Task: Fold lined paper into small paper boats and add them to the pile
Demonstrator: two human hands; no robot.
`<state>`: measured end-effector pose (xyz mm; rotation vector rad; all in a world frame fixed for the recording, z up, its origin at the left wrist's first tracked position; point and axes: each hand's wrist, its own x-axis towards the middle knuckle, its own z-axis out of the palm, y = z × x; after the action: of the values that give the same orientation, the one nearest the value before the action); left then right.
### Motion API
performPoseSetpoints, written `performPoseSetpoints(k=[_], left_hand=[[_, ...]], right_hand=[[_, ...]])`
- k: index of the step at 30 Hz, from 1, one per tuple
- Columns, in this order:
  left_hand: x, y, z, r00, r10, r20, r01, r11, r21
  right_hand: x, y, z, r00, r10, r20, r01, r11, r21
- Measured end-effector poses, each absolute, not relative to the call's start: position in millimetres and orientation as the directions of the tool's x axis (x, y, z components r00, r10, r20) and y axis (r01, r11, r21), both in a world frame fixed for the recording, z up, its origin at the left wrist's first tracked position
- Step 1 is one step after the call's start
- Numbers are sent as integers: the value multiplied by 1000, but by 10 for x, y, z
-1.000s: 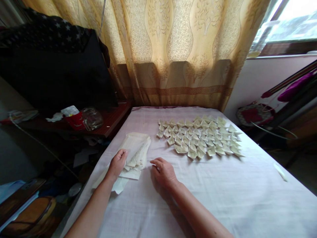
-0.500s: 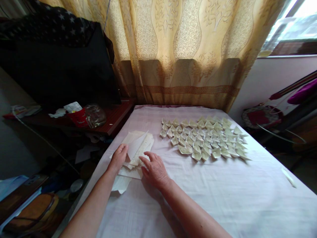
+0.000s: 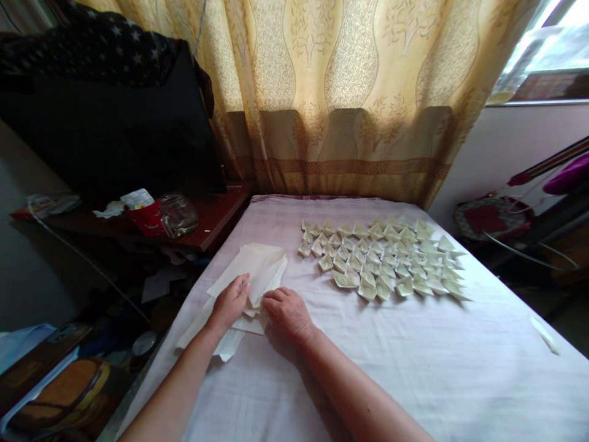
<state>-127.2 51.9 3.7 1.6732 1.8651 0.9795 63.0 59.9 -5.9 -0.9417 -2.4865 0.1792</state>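
Observation:
A fanned stack of cream paper sheets (image 3: 257,267) lies at the left side of a white cloth-covered table (image 3: 414,362). My left hand (image 3: 231,302) rests on the stack's near end, fingers curled onto the top sheets. My right hand (image 3: 286,312) has come up beside it, fingertips bent and touching the stack's near right edge. To the right, several small folded paper boats (image 3: 384,261) lie in rows on the cloth.
A dark wooden side shelf (image 3: 209,224) at the left holds a glass jar (image 3: 177,215) and a red cup (image 3: 143,220). A patterned yellow curtain (image 3: 340,92) hangs behind. A loose paper strip (image 3: 545,334) lies near the right edge. Clutter sits on the floor at left.
My right hand has moved left from the bare cloth to the near edge of the paper stack. My left hand stays on the stack, and the top sheets have shifted slightly.

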Motion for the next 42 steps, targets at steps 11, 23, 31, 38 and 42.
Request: performPoseSetpoints(k=[11, 23, 31, 38, 42], left_hand=[[-993, 467, -163, -11, 991, 134, 889, -51, 454], [-1035, 484, -214, 34, 995, 93, 944, -63, 325], [-1114, 533, -187, 62, 992, 109, 940, -94, 328], [-1166, 549, -3, 79, 988, 131, 962, -110, 249], [-1156, 515, 205, 51, 991, 124, 987, -69, 143]], right_hand=[[950, 552, -159, -552, 676, 488, 618, 725, -305], [1611, 300, -236, -421, 689, 590, 613, 696, -375], [2385, 61, -273, -348, 782, 518, 720, 577, -387], [2697, -135, -249, -389, 803, 452, 759, 557, -337], [2705, -82, -156, -329, 811, 483, 783, 520, -341]])
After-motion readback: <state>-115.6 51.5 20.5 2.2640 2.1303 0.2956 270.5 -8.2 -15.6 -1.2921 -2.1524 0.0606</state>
